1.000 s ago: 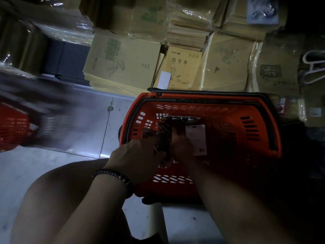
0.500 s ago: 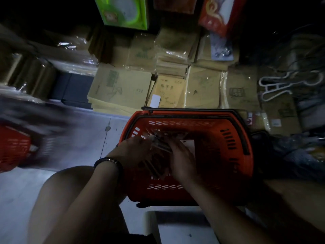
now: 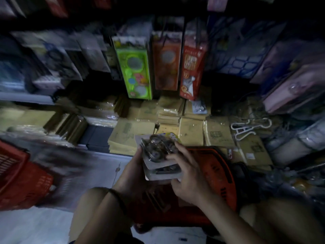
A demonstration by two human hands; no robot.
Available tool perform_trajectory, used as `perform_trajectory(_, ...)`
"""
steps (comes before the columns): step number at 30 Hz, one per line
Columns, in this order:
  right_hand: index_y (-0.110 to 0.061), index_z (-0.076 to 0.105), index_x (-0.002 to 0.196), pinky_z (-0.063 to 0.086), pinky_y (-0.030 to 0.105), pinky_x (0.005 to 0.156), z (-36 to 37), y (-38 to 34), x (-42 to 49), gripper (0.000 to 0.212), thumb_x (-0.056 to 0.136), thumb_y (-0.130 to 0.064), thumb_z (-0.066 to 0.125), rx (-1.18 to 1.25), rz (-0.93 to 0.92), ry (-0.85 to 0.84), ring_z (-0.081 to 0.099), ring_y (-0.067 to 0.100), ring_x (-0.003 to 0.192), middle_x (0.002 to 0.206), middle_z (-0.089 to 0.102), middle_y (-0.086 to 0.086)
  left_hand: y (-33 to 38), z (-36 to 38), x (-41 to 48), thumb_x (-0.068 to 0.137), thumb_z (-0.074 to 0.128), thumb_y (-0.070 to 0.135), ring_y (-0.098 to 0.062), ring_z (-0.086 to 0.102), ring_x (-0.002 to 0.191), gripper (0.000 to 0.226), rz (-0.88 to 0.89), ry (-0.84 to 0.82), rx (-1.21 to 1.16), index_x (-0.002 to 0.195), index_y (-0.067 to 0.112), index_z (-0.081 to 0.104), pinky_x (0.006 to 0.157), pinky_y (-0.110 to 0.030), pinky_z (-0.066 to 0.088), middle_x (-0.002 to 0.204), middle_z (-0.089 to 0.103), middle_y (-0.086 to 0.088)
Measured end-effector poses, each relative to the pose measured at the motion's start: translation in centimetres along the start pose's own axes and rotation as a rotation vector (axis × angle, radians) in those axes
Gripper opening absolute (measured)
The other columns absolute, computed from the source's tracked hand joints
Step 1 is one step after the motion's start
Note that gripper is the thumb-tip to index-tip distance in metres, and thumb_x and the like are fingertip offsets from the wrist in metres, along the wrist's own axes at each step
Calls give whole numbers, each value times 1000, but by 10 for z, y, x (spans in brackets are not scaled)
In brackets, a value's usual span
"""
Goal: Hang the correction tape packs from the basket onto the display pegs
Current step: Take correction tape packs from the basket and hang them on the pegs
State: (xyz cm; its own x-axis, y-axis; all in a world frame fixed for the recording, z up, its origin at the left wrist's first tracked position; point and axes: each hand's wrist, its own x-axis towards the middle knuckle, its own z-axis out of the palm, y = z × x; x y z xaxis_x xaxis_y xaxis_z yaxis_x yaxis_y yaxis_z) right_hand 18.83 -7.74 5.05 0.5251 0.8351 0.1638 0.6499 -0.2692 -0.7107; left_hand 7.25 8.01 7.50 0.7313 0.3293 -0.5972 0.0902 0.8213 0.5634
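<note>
Well left of the basket (image 3: 222, 173): a second basket (image 3: 19, 176), red. Over the basket: left hand (image 3: 131, 175) and right hand (image 3: 189, 180), each grip clamped on the stack of correction tape packs (image 3: 158, 155). Beyond the basket: brown notebooks (image 3: 191, 134) and hanging packages (image 3: 136, 71). Beyond it to the right: white hangers (image 3: 246, 128).

My basket (image 3: 219, 166) is orange with black trim; the near-left basket (image 3: 17, 173) is red, slotted; far ahead, a lime-green pack (image 3: 135, 67), then a red pack (image 3: 192, 67); the correction tape packs (image 3: 158, 152) have pale grey cards.
</note>
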Motion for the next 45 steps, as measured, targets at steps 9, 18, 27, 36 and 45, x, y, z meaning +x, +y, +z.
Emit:
perform_trajectory(9, -33, 45, 130, 45, 34, 102, -101, -79, 38, 79, 70, -76, 75, 30, -1, 197, 50, 10, 120, 129, 51, -10, 45, 78, -73, 108, 47, 29, -45, 61, 130, 43, 230, -174, 95, 147, 16, 57, 103, -58, 56, 145, 62, -23)
perform_trajectory(18, -30, 28, 160, 28, 40, 125, -202, -148, 62, 105, 73, -68, 73, -325, -336, 47, 11, 8, 155, 163, 19, -13, 107, 129, -134, 99, 51, 65, -44, 61, 132, 67, 287, -325, 188, 144, 17, 63, 107, -66, 48, 146, 61, -21)
perform_trajectory(27, -44, 15, 163, 26, 39, 125, -277, -216, 95, 110, 74, -54, 79, -566, -522, -10, -12, 13, 158, 171, -6, -8, 167, 178, -176, 107, 48, 19, -45, 65, 126, 37, 563, -328, 226, 143, 22, 57, 106, -74, 43, 138, 68, -17)
perform_trajectory(36, -36, 22, 164, 41, 52, 118, -346, -271, 160, 115, 65, -61, 74, -746, -679, 183, 11, 26, 158, 167, 18, 7, 249, 217, -212, 96, 64, 5, -39, 76, 105, 40, 857, -253, 303, 129, 27, 62, 82, -67, 61, 119, 77, -15)
perform_trajectory(45, -26, 32, 163, 52, 53, 105, -420, -338, 240, 112, 65, -58, 77, -1045, -625, 363, 21, 39, 154, 168, 20, 15, 344, 223, -217, 86, 82, 13, -29, 77, 107, 44, 1357, 69, 406, 123, 33, 66, 86, -50, 63, 116, 79, -6)
